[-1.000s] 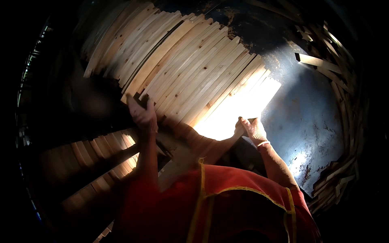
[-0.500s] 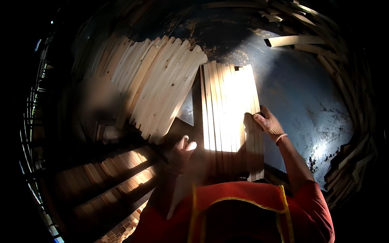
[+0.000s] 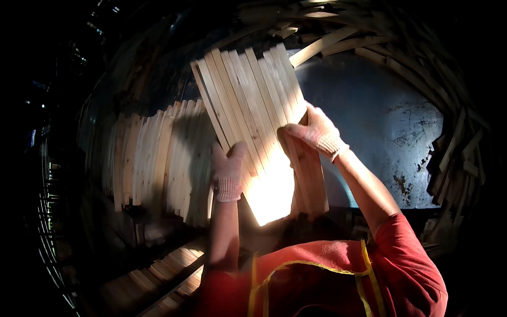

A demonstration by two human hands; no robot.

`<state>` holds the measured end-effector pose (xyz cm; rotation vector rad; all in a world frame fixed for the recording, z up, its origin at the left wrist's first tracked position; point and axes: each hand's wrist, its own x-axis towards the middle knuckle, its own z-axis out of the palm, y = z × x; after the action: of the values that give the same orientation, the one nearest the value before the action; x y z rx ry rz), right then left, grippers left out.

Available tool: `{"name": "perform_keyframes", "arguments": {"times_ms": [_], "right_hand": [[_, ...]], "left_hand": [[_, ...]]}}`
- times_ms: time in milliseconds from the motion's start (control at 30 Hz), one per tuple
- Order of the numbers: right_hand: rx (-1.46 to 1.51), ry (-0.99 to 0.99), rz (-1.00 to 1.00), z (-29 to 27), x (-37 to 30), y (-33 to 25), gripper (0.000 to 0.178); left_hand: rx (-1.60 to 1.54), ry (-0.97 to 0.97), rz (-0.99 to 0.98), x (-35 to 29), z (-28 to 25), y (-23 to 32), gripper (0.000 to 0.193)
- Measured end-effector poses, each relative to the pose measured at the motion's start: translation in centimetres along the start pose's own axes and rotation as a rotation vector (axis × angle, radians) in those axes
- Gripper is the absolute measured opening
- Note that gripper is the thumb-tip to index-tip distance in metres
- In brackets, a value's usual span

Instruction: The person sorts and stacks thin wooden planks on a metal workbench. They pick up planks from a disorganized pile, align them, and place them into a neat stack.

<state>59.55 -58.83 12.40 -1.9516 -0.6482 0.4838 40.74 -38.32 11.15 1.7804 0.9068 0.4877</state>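
A side-by-side batch of pale wooden slats (image 3: 245, 100) is squeezed between my two gloved hands, tilted with its far end leaning left. My left hand (image 3: 228, 166) presses on the left edge, thumb and fingers against the outermost slat. On the opposite edge my right hand (image 3: 316, 131) grips, with the thumb over the top face. Strong sunlight washes out the near end of the batch. A few shaded slats (image 3: 309, 177) stand under and beside my right hand. Left of the batch lies another row of slats (image 3: 158, 153), partly in shadow.
A dark, worn metal tabletop (image 3: 380, 127) spreads to the right. Loose wood strips (image 3: 327, 45) are heaped along its far and right rim. At the lower left, more slats (image 3: 158, 272) lie on a rack beside a dark bar.
My left hand has come up to the batch's left edge. The batch has shifted away and left, and tilted, between both hands. A few slats have stayed behind on the right.
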Motion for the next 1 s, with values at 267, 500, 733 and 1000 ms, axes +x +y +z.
{"name": "perform_keyframes", "arguments": {"times_ms": [267,500,733,1000], "right_hand": [[-0.052,0.339,-0.298,-1.3,-3.2,-10.9,0.082],[-0.133,-0.062,0.121,10.0,-10.7,-3.4,0.058],[-0.949,-0.136,-0.126,19.6,-10.7,8.3,0.048],[0.06,-0.135,0.223,14.8,-16.2,11.0,0.067]], "left_hand": [[-0.089,0.042,0.409,2.1,-7.8,6.1,0.072],[1.043,-0.212,0.688,2.1,-12.0,-12.0,0.067],[1.571,-0.501,0.608,5.3,-14.5,-13.4,0.067],[0.603,-0.184,-0.024,-7.8,-20.6,-17.9,0.031]]}}
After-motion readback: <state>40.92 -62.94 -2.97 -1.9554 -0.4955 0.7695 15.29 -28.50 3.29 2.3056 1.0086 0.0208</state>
